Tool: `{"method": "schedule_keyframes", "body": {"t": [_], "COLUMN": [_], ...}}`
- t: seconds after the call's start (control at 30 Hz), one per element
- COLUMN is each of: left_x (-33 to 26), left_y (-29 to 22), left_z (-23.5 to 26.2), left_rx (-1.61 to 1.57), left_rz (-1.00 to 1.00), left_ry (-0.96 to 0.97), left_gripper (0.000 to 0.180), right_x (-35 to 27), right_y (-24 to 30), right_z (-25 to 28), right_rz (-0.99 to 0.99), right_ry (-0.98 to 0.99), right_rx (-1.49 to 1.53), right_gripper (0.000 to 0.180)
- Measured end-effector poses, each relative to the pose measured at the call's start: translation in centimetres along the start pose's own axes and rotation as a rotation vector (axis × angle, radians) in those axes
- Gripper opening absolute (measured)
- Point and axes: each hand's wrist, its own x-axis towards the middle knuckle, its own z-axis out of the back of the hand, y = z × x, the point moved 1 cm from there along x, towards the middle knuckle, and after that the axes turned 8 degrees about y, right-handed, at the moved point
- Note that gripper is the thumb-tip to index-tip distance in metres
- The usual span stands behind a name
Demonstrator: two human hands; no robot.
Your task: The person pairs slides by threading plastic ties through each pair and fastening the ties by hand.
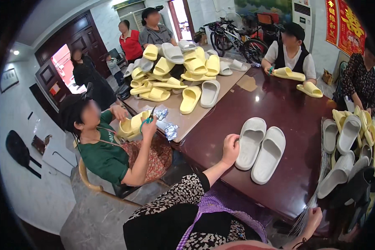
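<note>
A pair of light grey slippers lies side by side on the dark red table, toes away from me. My left hand is closed, its curled fingers against the outer edge of the left grey slipper; whether anything is pinched in them is hidden. The right grey slipper lies beside it, untouched. Low at the table's right corner, my right hand is also closed, close to a bundle of thin clear strands hanging over the edge. What its fingers hold, if anything, I cannot make out.
Yellow and grey slippers are heaped on cardboard at the far left; more pile up at the right edge. A co-worker at left holds scissors and a yellow slipper. Across the table, another handles a yellow slipper.
</note>
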Motion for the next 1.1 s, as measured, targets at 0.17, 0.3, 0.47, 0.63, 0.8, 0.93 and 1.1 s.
{"method": "schedule_keyframes", "body": {"t": [0.17,0.3,0.47,0.63,0.8,0.93,1.1], "left_x": [0.4,0.4,1.1,0.8,-2.0,-3.8,-5.3], "left_y": [0.5,0.8,-2.4,-7.3,-12.6,-16.9,-20.6], "left_z": [-0.1,0.0,0.7,1.1,-1.2,-3.0,-6.7], "left_rx": [-0.016,-0.021,-0.108,-0.086,-0.234,-0.317,-0.423], "left_rz": [0.007,0.022,0.013,-0.167,-0.290,-0.374,-0.553], "left_ry": [-0.008,-0.012,-0.003,-0.013,0.290,0.484,0.813], "left_gripper": [0.022,0.023,0.025,0.027,0.029,0.029,0.029], "right_x": [0.4,0.1,0.4,1.2,0.6,-0.2,-0.7], "right_y": [0.8,0.9,-0.2,-1.0,-1.0,-0.5,0.5], "right_z": [0.0,0.1,-1.0,-1.5,-0.7,-0.4,0.2], "right_rz": [-0.031,-0.010,0.121,0.054,0.061,0.152,0.163], "right_ry": [-0.017,-0.020,-0.116,-0.053,-0.090,-0.160,-0.155], "right_rx": [-0.020,-0.024,-0.092,-0.107,-0.056,0.036,0.151], "right_gripper": [0.019,0.019,0.018,0.015,0.012,0.010,0.011]}}
